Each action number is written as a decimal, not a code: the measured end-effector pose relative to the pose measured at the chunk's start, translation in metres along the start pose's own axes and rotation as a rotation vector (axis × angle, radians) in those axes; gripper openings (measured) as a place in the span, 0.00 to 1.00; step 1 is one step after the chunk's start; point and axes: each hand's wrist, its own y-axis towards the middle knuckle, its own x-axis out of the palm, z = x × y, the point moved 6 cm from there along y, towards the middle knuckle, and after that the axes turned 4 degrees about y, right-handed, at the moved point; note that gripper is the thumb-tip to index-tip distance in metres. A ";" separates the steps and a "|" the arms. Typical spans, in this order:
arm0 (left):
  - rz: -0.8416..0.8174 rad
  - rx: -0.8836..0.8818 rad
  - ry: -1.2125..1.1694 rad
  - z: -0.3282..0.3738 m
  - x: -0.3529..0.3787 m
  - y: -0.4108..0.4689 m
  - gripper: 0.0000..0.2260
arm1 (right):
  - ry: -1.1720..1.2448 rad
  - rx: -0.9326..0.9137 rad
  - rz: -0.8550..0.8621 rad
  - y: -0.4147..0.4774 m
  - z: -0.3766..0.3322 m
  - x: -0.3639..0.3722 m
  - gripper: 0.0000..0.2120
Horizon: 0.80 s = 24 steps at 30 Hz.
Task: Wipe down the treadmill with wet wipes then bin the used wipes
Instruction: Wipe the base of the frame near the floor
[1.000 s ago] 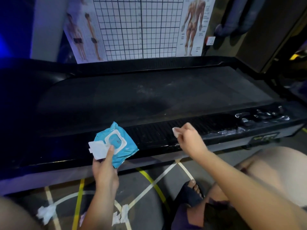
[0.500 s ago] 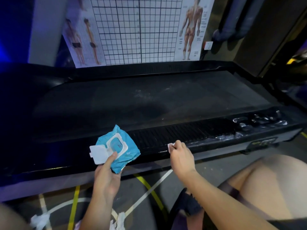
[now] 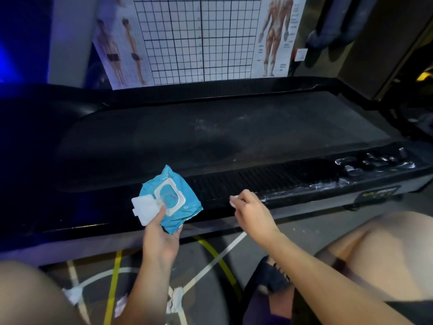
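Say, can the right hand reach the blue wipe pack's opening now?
Probably yes: the white flip lid of the blue plastic wipe pack stands open, with nothing between, though the right hand pinches a small white wipe.

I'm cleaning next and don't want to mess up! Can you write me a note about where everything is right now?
Left hand holds the blue wet-wipe pack, flip lid open.
Right hand pinches a white wipe at the treadmill's ribbed side rail.
Done: the rail's right end looks wet.
Left: the rest of the rail, the dusty belt, and binning the crumpled wipes on the floor; no bin in view.
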 end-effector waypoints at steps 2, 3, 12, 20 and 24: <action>0.002 -0.005 0.007 0.000 -0.001 0.001 0.15 | 0.025 0.051 -0.046 -0.002 0.001 0.008 0.15; 0.003 -0.007 0.008 -0.001 -0.001 0.002 0.14 | 0.051 0.097 -0.066 -0.004 0.003 0.010 0.16; 0.018 0.015 0.029 -0.002 -0.003 0.003 0.15 | -0.160 0.283 -0.023 -0.020 0.049 -0.006 0.27; 0.010 0.010 0.034 -0.004 -0.001 0.004 0.18 | -0.059 0.447 0.223 -0.022 0.085 -0.042 0.10; 0.004 0.029 0.050 -0.003 -0.002 0.002 0.18 | 0.061 0.211 0.244 -0.014 0.049 -0.029 0.14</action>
